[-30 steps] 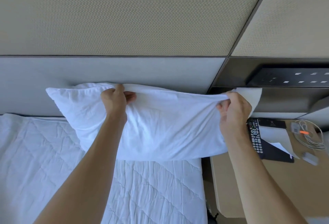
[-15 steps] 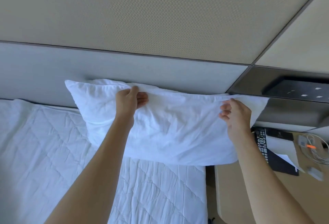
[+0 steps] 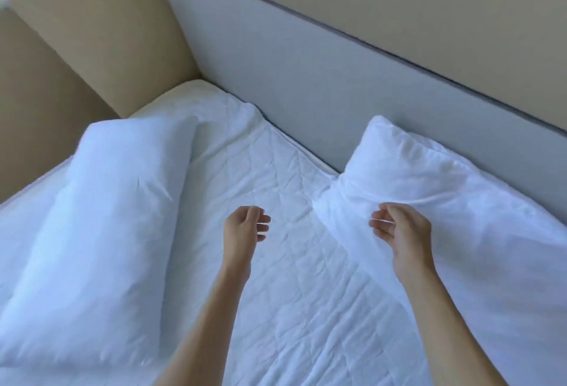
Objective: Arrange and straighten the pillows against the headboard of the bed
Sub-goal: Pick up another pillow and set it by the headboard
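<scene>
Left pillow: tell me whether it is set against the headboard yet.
Not yet. The left pillow lies lengthwise by the side wall, apart from the headboard; the right pillow rests against it.

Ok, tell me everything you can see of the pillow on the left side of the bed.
The left pillow is plump and white, in a smooth, softly creased cloth case. It lies flat on the quilted mattress cover, its long side running away from the grey headboard rather than along it, its far end close to the beige side wall. Neither hand touches it; the left hand hovers open beside it.
</scene>
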Demonstrator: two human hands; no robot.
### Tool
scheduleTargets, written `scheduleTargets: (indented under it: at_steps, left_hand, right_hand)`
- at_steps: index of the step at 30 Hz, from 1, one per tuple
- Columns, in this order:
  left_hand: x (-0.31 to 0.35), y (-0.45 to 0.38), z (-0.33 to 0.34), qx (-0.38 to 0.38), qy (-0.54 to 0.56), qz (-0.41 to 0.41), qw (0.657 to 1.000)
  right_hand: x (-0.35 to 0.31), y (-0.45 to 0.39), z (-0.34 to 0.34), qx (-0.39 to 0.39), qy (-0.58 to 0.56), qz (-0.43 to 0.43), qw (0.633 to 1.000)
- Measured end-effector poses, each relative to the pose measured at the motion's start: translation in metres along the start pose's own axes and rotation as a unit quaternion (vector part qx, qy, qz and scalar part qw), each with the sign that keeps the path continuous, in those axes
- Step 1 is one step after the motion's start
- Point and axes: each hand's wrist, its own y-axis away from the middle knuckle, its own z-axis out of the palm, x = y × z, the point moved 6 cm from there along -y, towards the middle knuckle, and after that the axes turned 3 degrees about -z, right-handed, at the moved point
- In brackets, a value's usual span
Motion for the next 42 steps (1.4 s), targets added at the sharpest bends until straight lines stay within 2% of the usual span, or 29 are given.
scheduleTargets:
  at_steps: [4, 8, 11, 15, 18, 22, 24, 26, 27, 30, 31, 32, 37, 42]
  left_hand:
    - [-0.004, -0.027, -0.127, 0.112, 0.026, 0.033, 0.993]
    - [-0.014, -0.044, -0.240, 0.218, -0.060, 0.086, 0.970]
    - [-0.027, -0.053, -0.304, 0.284, -0.191, 0.129, 0.931]
    - [-0.054, -0.083, -0.371, 0.330, -0.365, 0.144, 0.859]
    - [-0.079, -0.117, -0.411, 0.320, -0.433, 0.131, 0.833]
    - [-0.097, -0.173, -0.448, 0.293, -0.472, 0.112, 0.824]
    - [-0.098, -0.204, -0.459, 0.290, -0.480, 0.118, 0.819]
    - [-0.096, -0.242, -0.468, 0.282, -0.480, 0.114, 0.823]
    - [-0.097, -0.259, -0.470, 0.271, -0.477, 0.099, 0.830]
    - [-0.118, -0.305, -0.471, 0.256, -0.445, 0.033, 0.857]
    - [-0.130, -0.317, -0.467, 0.259, -0.446, 0.022, 0.856]
    - [-0.140, -0.325, -0.461, 0.267, -0.454, 0.023, 0.849]
    - [-0.164, -0.363, -0.448, 0.292, -0.474, 0.027, 0.830]
    - [-0.167, -0.374, -0.447, 0.303, -0.479, 0.028, 0.824]
  right_hand:
    - [0.030, 0.034, 0.123, -0.103, 0.071, -0.021, 0.992]
    - [0.058, 0.074, 0.238, -0.197, 0.185, -0.116, 0.956]
    - [0.081, 0.107, 0.314, -0.246, 0.333, -0.232, 0.881]
    - [0.123, 0.141, 0.389, -0.257, 0.504, -0.368, 0.738]
    - [0.162, 0.143, 0.428, -0.282, 0.577, -0.371, 0.671]
    - [0.202, 0.136, 0.474, -0.290, 0.634, -0.360, 0.621]
    - [0.220, 0.129, 0.498, -0.289, 0.646, -0.350, 0.614]
    - [0.238, 0.119, 0.526, -0.279, 0.647, -0.328, 0.629]
    - [0.246, 0.112, 0.537, -0.269, 0.638, -0.298, 0.657]
    - [0.281, 0.092, 0.561, -0.201, 0.574, -0.158, 0.778]
    - [0.298, 0.085, 0.567, -0.171, 0.560, -0.123, 0.801]
    - [0.313, 0.079, 0.572, -0.143, 0.560, -0.107, 0.809]
    - [0.352, 0.054, 0.580, -0.034, 0.633, -0.144, 0.760]
    - [0.361, 0.057, 0.585, 0.008, 0.621, -0.191, 0.760]
